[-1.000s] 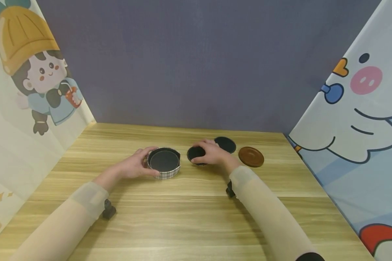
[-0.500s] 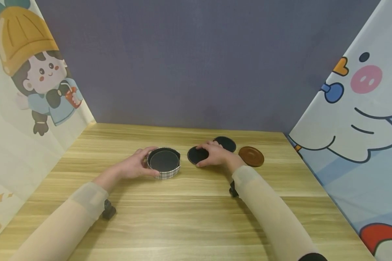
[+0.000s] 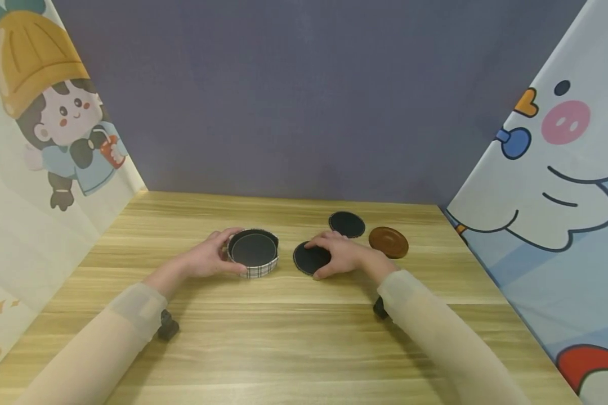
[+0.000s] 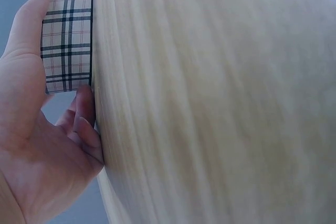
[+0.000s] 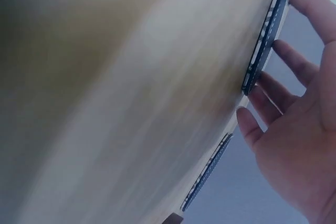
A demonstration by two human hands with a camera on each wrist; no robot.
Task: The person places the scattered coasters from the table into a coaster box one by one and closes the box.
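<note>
We see the left hand [image 3: 206, 260] curled round the left side of a round plaid box [image 3: 254, 253] that stands upright on the wooden table [image 3: 294, 332], a little left of the middle. The thumb lies along the near edge of the box and the fingers wrap its far wall, so the hand grasps the box; in the left wrist view the hand [image 4: 37, 129] presses its thumb flat against the checked wall [image 4: 67, 30]. The box is open at the top and its inside is dark.

Just to the right of the box lies a flat black disc [image 3: 310, 258] on the table, close to the box but apart from it. The right hand [image 3: 345, 256] rests over the right part of this disc with fingers spread and lightly bent, the fingertips touching its edge and top. In the right wrist view the fingers [image 5: 294, 72] sit at the rim of the disc [image 5: 262, 45]; we cannot tell whether they pinch it or only press on it.

Farther back and to the right lies a second black disc [image 3: 347, 224], and right of that a brown disc [image 3: 388, 242], both flat on the table and clear of the hands.
</note>
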